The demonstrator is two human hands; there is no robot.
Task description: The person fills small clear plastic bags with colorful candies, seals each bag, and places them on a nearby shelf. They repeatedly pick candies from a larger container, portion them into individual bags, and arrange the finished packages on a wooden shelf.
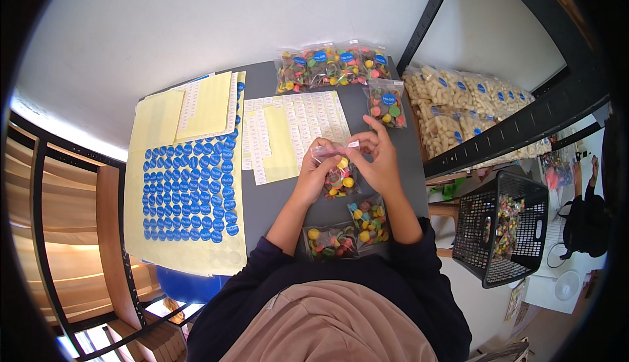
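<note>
My left hand (313,171) grips a clear zip bag (340,187) of round multicoloured sweets by its upper part. My right hand (377,159) pinches a small white sticker (353,144) between thumb and index finger, at the bag's top right corner. Whether the sticker adheres to the bag I cannot tell. Two more bags of sweets, one on the left (330,241) and one on the right (369,219), lie between my forearms. Beyond my right hand is a bag with a blue round label (386,104). Sheets of small white stickers (322,116) lie beyond my left hand.
Large sheets of round blue stickers (186,190) cover the left of the grey table (268,204). Several labelled sweet bags (329,64) stand by the wall. At right are a black shelf post (491,141), bags of pale snacks (467,91), a black crate (499,229) and another person (585,219).
</note>
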